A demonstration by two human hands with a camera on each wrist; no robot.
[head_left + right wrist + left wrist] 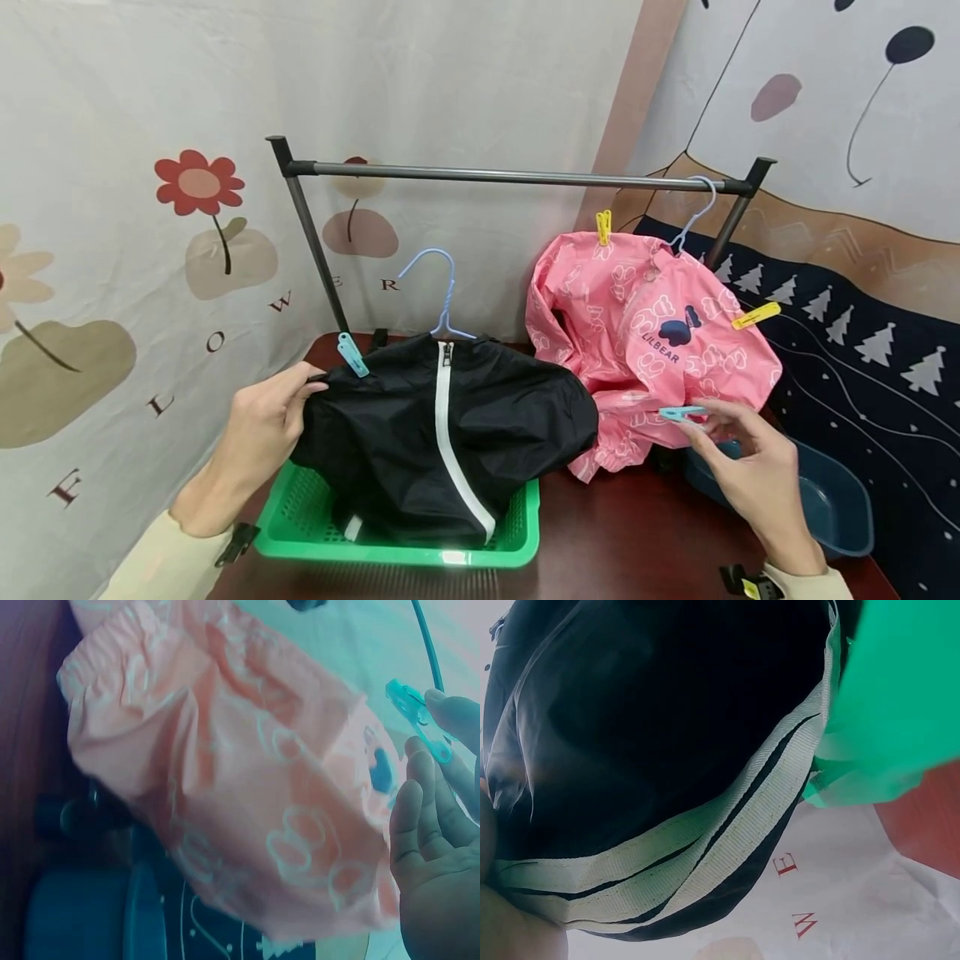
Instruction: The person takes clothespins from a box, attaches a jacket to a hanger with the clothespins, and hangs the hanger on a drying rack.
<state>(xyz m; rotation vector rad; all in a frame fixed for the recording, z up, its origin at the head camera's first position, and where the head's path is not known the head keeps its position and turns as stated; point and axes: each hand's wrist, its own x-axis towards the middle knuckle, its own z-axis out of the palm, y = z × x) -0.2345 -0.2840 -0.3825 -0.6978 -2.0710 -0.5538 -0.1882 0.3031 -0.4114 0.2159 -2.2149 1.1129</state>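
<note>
My left hand [264,417] grips the left shoulder of a black jacket [390,417] that has a white zipper strip. A blue wire hanger [447,300] pokes up out of its collar. One blue clothespin [352,355] is clipped on the jacket beside my left hand. Between thumb and fingers my right hand [757,467] pinches another blue clothespin [420,724], in front of the pink jacket [600,308]. In the left wrist view the black cloth [645,720] with its pale trim fills most of the frame, and only part of the hand shows.
The pink jacket hangs by a hanger [701,212] from a metal rack [487,175], with yellow clothespins [756,316] on it. Under the black jacket stands a green basket [397,556]. A dark blue basin [840,500] sits at the right on the red-brown table [600,542].
</note>
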